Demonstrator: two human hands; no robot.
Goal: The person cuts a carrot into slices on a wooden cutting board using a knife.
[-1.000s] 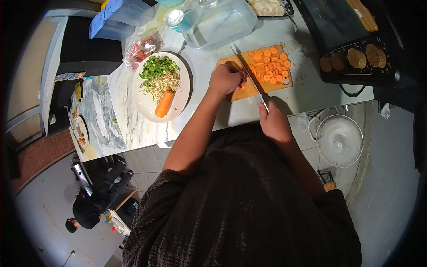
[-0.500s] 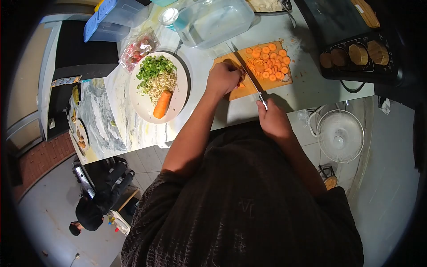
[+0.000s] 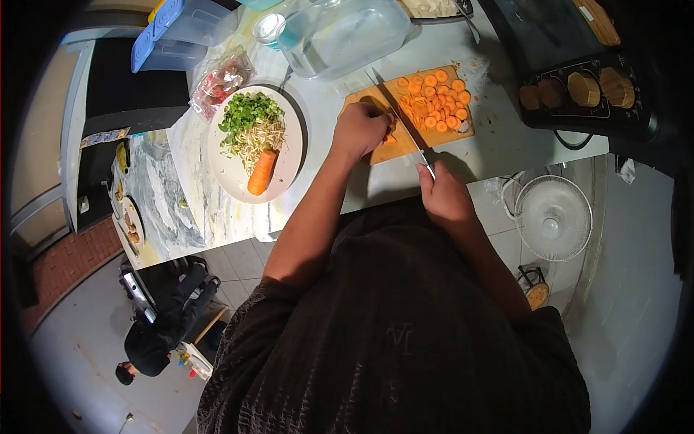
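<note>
My right hand [image 3: 444, 189] grips a knife [image 3: 406, 124] by its handle, the blade slanting up and left across the wooden cutting board [image 3: 387, 153]. Left of the blade, my left hand [image 3: 361, 130] has its fingers curled down on a carrot piece [image 3: 390, 138], mostly hidden under them. To the right of the knife lie thin carrot strips [image 3: 414, 111] and several carrot rounds [image 3: 441, 77]. A white plate [image 3: 293, 159] on the left bears chopped greens [image 3: 249, 113], bean sprouts [image 3: 249, 148] and a larger peeled carrot [image 3: 261, 173].
Behind the board stands a clear plastic container [image 3: 347, 40]. A plastic bag [image 3: 220, 81] lies beyond the plate, near blue-lidded boxes [image 3: 170, 50]. A black appliance [image 3: 585, 98] sits at the right. A fan [image 3: 553, 217] stands below the counter; another person [image 3: 153, 343] is at lower left.
The view has shifted very slightly. My hands, the knife and the carrot pieces show almost no change.
</note>
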